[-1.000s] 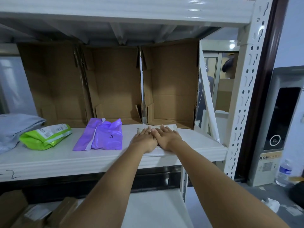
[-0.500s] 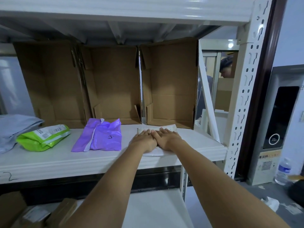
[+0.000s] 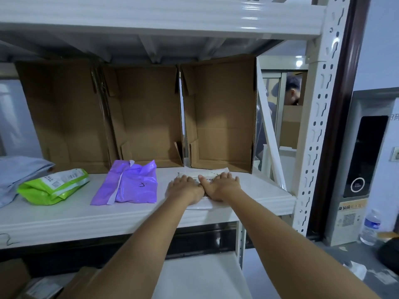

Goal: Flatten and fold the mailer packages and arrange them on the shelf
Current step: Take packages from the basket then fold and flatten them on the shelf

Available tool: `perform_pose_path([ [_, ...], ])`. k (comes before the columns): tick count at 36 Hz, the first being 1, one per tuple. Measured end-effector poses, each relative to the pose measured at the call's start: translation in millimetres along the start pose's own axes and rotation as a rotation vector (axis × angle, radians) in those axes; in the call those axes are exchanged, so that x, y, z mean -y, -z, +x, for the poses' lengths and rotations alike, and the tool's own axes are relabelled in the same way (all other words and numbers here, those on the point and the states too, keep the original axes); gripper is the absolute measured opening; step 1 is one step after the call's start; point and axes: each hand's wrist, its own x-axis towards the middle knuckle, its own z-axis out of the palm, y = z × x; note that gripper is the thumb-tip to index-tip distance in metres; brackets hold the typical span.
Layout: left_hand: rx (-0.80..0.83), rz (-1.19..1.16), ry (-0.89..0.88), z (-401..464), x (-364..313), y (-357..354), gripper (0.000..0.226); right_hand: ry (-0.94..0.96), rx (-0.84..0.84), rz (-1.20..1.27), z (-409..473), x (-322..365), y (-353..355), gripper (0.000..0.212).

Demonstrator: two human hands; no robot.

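A white mailer (image 3: 206, 174) is pressed flat against the white shelf (image 3: 64, 214) by both hands, which are laid side by side with fingers straight and thumbs touching; the left hand (image 3: 186, 187) is placed at 9 o'clock of the right hand (image 3: 222, 186). The mailer is found at the shelf's right end, just in front of the rightmost of three open cardboard boxes (image 3: 220, 117) stood at 12 o'clock. At 9 o'clock from the hands a folded purple mailer (image 3: 129, 183) is laid, further out a green mailer (image 3: 54, 186), then a grey package (image 3: 17, 171) at the left edge
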Motion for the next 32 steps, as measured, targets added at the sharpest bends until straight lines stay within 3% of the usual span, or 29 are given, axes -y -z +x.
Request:
perform_pose_path([
  [3,-0.071,0.005,-0.020,6,4,10,0.055,0.045,-0.028,0.028,6,-6,12,0.087],
  [7,-0.262,-0.050,-0.133,19,3,22,0.052,0.184,-0.282,0.108,17,-5,19,0.071],
  [13,-0.076,-0.131,-0.277,26,-4,20,0.052,0.301,-0.079,0.369,18,4,11,0.055],
  [22,0.028,-0.032,-0.216,27,-4,5,0.059,0.246,0.008,0.081,26,-2,1,0.061],
  [28,0.000,-0.072,-0.005,25,0,-3,0.067,0.088,-0.014,0.025,33,-5,-5,0.080],
  [32,-0.009,-0.015,-0.013,11,4,-5,0.071,0.022,-0.026,0.007,33,-4,-4,0.080],
])
